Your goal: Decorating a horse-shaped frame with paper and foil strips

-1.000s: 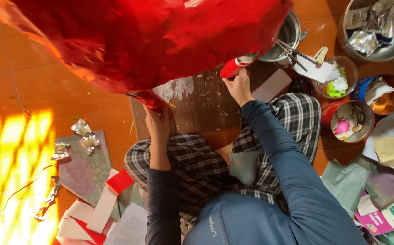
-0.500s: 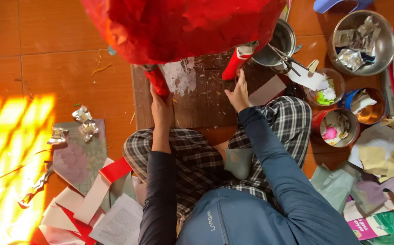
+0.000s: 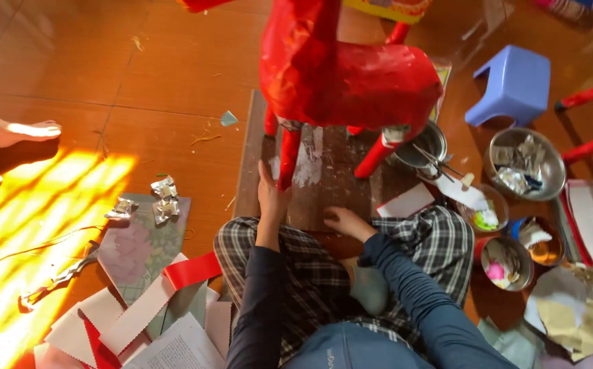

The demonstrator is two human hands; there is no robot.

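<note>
Left hand (image 3: 272, 197) grips our red papier-mâché horse (image 3: 341, 75) by a front leg; right hand (image 3: 346, 222) rests released on the wooden board (image 3: 330, 191) beneath it.

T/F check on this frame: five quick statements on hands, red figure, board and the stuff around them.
1. The left hand grips a front leg of the red paper-covered animal figure. True.
2. The right hand holds scissors. False: it rests empty, palm down, on the dark wooden board.
3. The figure lies on its side. False: it stands upright on its legs on the board.
4. A blue plastic stool stands on the floor right of the figure. True.
5. The large metal bowl is empty. False: it holds crumpled silver foil pieces.
</note>
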